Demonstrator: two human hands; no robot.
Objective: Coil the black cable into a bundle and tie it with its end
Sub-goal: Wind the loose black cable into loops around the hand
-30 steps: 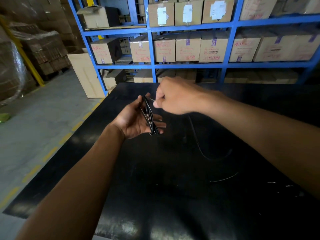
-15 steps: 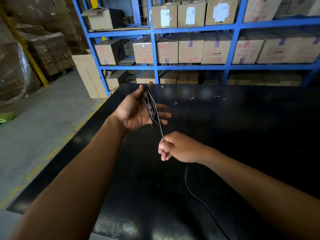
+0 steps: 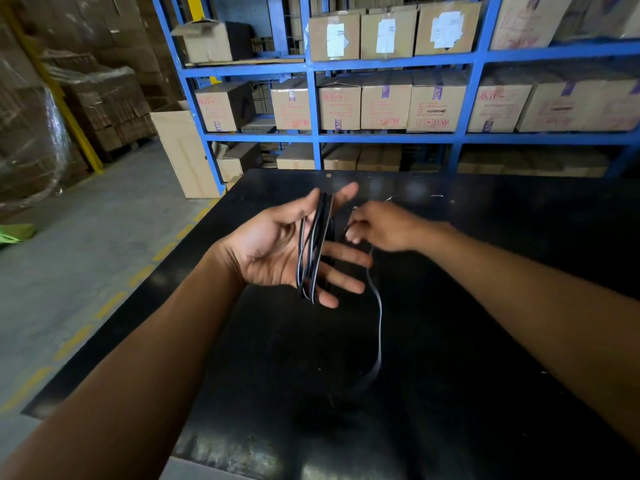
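Observation:
Several loops of the black cable (image 3: 314, 251) are wound around my left hand (image 3: 277, 247), which is held palm up with fingers spread above the black table (image 3: 467, 306). The loops run from between thumb and forefinger down past the little finger. My right hand (image 3: 384, 225) is just right of the coil, behind my left fingers, with its fingers pinched on the cable's free length. From there the loose tail hangs down in a curve to the table top near the middle, where it fades against the dark surface.
Blue steel shelving (image 3: 464, 64) stacked with cardboard boxes (image 3: 384, 102) stands behind the table. A tall carton (image 3: 183, 154) leans at the shelf's left end. Wrapped pallets (image 3: 93, 102) and grey floor with yellow dashes lie to the left.
My right hand has risen from below the coil to its far right side, carrying the cable around my left hand. The loose tail on the table has shortened.

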